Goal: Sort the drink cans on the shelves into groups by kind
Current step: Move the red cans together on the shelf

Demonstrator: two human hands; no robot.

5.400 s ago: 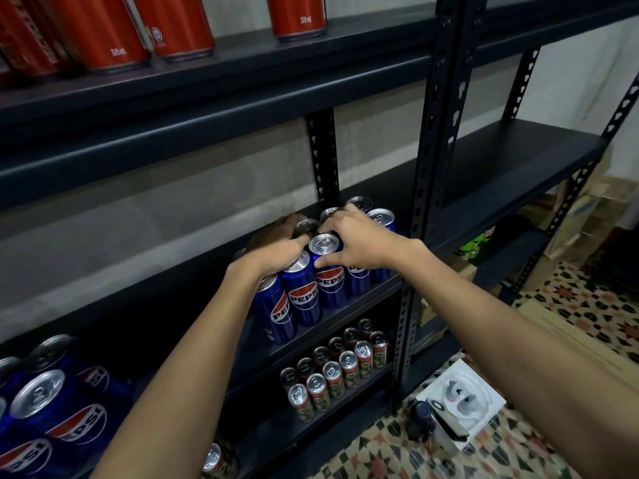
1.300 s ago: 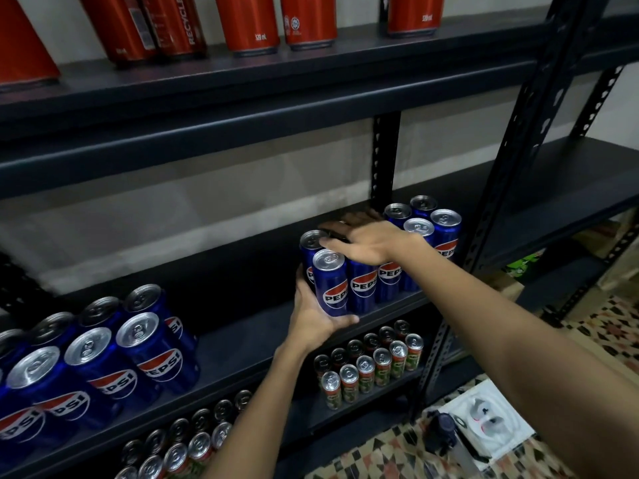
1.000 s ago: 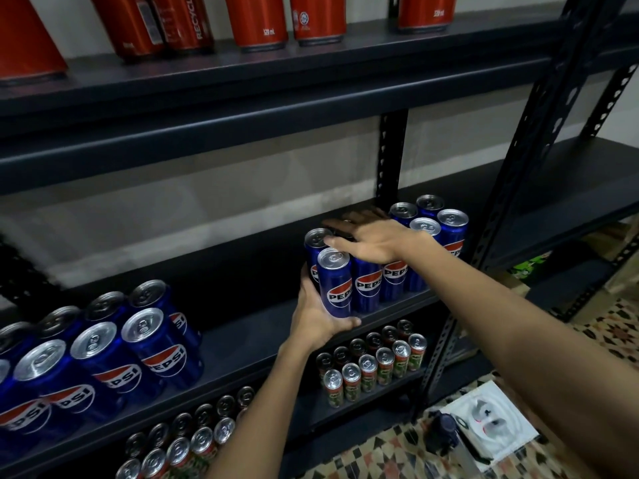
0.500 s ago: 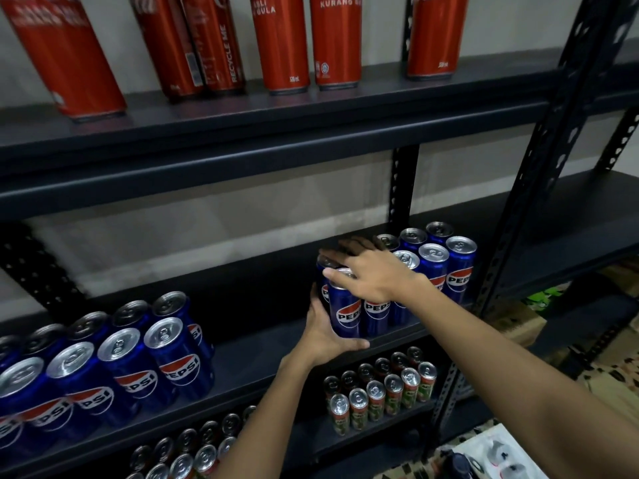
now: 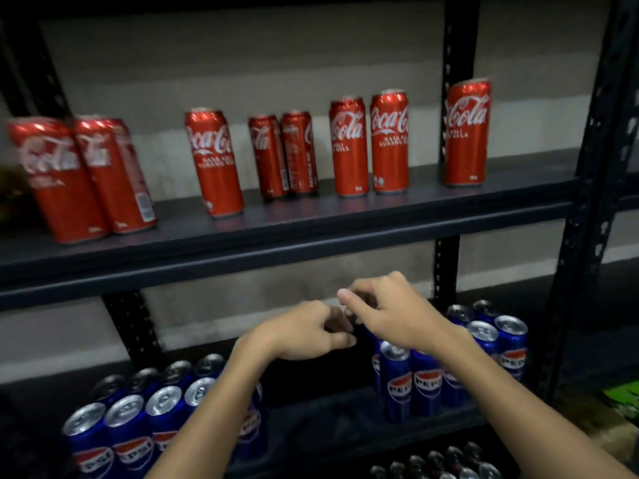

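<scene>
red cans [image 5: 350, 146], blue cans [image 5: 425, 382], empty hands [image 5: 304, 331]

Stockroom or shop back room, from what I see.
Dark slotted-steel shelving [image 5: 584, 188] against a bare wall [image 5: 276, 63], stocked with rows of red Coca-Cola cans [image 5: 389, 143] above blue Pepsi cans [image 5: 128, 430].

Dark shelves [image 5: 311, 233] bearing red cans [image 5: 389, 143], blue cans [image 5: 425, 382]
</scene>
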